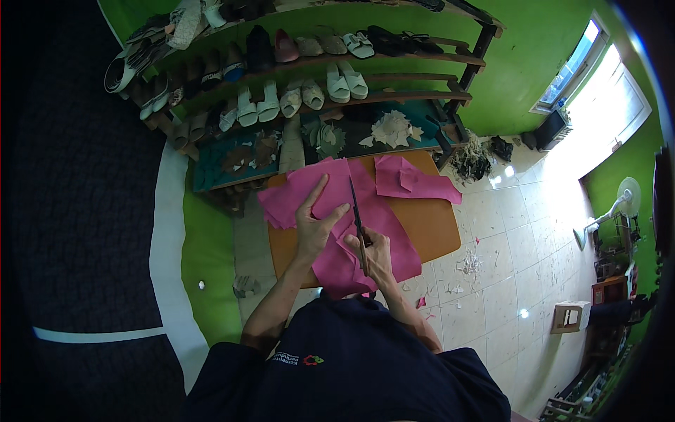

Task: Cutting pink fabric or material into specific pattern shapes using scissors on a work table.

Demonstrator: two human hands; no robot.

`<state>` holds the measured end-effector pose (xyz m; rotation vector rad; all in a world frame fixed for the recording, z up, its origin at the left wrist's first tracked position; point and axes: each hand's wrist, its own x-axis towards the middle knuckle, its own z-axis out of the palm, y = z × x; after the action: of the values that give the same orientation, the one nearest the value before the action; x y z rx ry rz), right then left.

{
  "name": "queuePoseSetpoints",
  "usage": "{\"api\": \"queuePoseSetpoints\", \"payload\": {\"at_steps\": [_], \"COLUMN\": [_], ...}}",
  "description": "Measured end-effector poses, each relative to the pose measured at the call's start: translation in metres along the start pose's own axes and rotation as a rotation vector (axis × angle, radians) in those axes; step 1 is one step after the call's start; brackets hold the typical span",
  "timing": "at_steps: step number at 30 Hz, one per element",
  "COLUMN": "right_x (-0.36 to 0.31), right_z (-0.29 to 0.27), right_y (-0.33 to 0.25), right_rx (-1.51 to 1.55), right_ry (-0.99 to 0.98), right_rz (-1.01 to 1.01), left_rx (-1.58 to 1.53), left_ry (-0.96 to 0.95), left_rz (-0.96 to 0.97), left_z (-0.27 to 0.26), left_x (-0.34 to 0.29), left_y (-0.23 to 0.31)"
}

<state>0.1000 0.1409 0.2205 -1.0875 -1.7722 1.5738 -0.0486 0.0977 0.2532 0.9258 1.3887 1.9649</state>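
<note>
A large pink sheet [395,243], leather-like or fabric, drapes over the small orange-brown table [439,228] before me. My left hand [315,228] rests on the left part of the pink material, forefinger and thumb stretched apart; its other fingers are mostly hidden. Gripped in my right hand [377,257] is a pair of dark scissors [357,211], blades pointing away from me along an edge in the pink material. How far the blades are parted is too fine to tell. Another pink piece [416,181], partly folded, lies at the table's far right.
Beyond the table, a wooden rack [415,95] carries rows of shoes and sandals. Material scraps [391,130] lie on its lowest shelf. Cuttings [470,264] litter the tiled floor at right. Farther right stand a white fan [628,197] and a white stool [571,318].
</note>
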Motion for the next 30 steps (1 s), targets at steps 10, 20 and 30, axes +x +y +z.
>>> {"api": "queuePoseSetpoints", "payload": {"at_steps": [10,20,30], "right_x": [0.000,-0.018,-0.019], "right_z": [0.000,-0.020,-0.019], "right_y": [0.006,0.022,0.014], "right_rx": [0.030,0.123,-0.035], "right_ry": [0.018,-0.289,-0.218], "right_rz": [0.018,0.020,0.008], "left_rx": [-0.037,-0.084,0.132], "left_ry": [-0.022,-0.271,-0.424], "left_rz": [-0.042,-0.319,-0.272], "left_z": [0.002,-0.053,-0.049], "left_x": [-0.008,0.040,0.044], "left_y": [0.008,0.021,0.024]}}
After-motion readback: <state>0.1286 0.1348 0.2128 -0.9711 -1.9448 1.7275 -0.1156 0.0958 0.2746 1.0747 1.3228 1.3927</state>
